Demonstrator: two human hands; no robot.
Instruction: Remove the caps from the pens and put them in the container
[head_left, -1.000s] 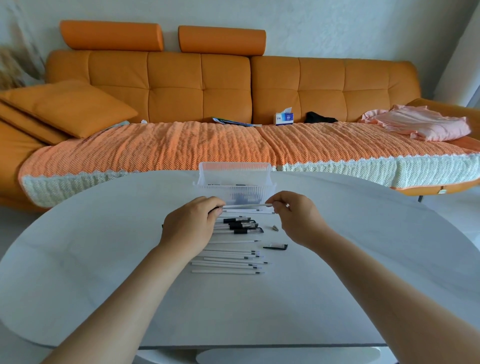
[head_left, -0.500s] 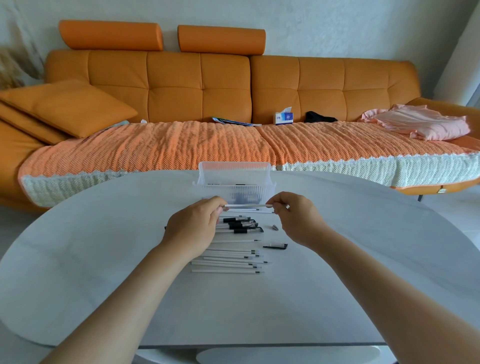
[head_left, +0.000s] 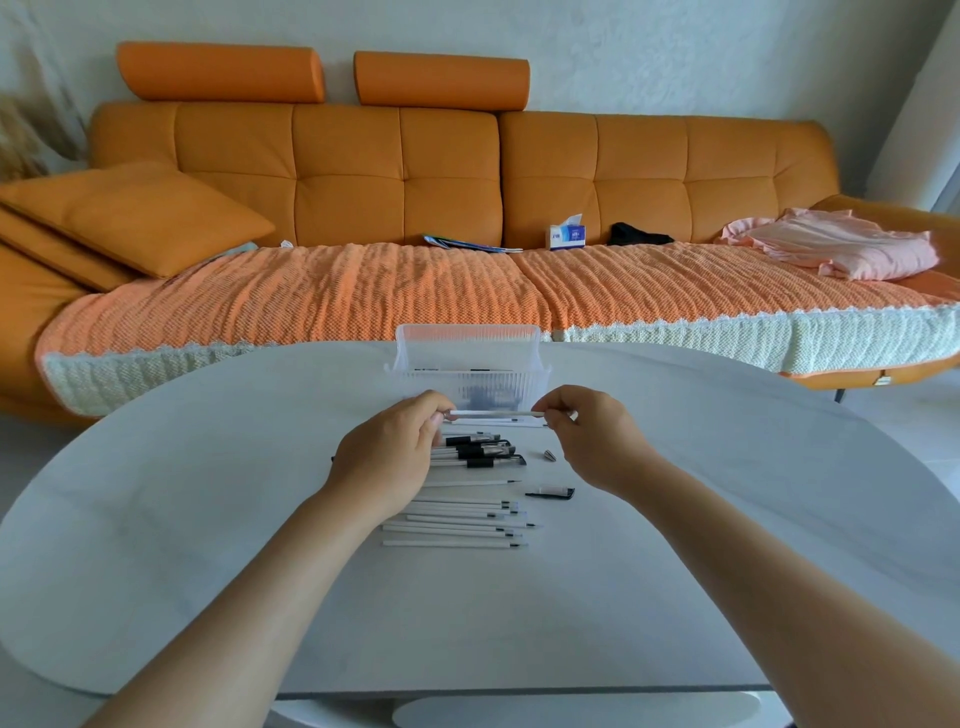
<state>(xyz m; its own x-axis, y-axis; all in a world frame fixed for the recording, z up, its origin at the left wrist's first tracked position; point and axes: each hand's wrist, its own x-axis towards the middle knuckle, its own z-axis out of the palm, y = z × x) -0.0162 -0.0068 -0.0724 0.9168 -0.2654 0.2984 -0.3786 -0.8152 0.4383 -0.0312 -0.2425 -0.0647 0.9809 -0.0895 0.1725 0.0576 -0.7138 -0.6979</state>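
Pen, lettering unreadable, pinched by left hand and right hand.

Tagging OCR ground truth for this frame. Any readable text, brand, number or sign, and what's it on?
Nothing can be read in full.
Tissue box on the sofa: blue printed panel, too blurred to read.
Booklet on the sofa: cover print too small to read.
Held pen, pens on the table, container: no lettering visible.
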